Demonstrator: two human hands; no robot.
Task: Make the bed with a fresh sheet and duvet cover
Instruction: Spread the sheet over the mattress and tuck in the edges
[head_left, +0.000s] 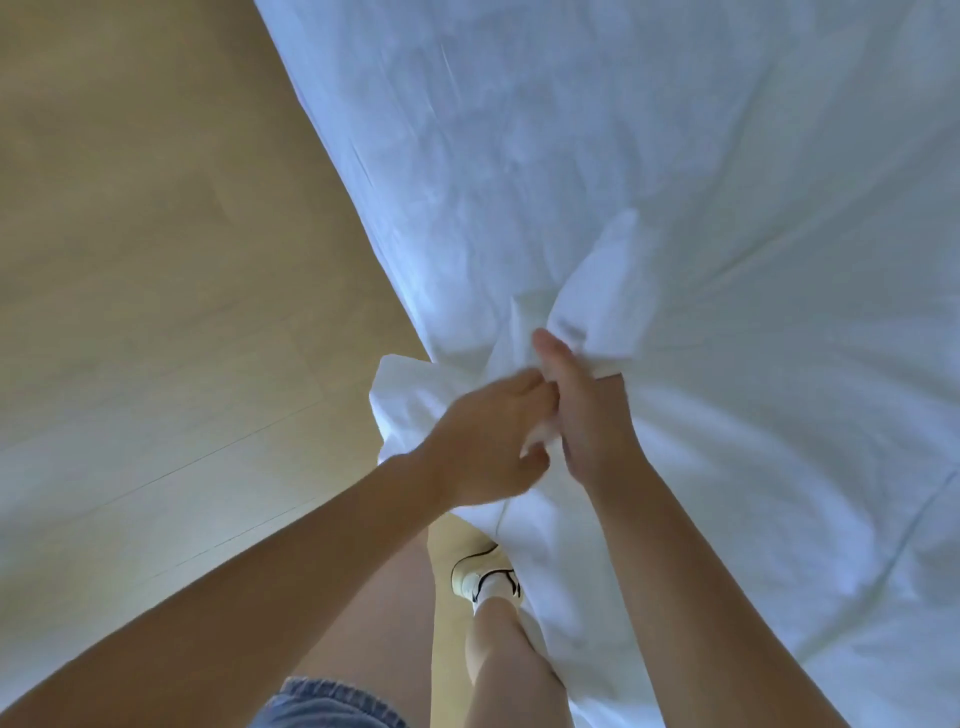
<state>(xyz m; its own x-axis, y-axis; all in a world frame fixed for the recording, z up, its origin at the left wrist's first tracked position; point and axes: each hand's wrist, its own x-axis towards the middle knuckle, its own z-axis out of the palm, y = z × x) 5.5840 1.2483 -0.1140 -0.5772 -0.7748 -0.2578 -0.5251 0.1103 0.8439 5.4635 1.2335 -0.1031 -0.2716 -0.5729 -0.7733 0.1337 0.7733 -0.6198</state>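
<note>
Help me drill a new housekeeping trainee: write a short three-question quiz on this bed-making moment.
1. True or false: the left hand and the right hand both grip the white fabric at one bunched spot, close together.
2. Multiple choice: in the head view, on which side of the fabric does the tan floor show? A) left B) right C) not in view
3. Fill in: below the hands, a foot wears a light-coloured ____.

Key: 1 true; 2 A; 3 shoe.
</note>
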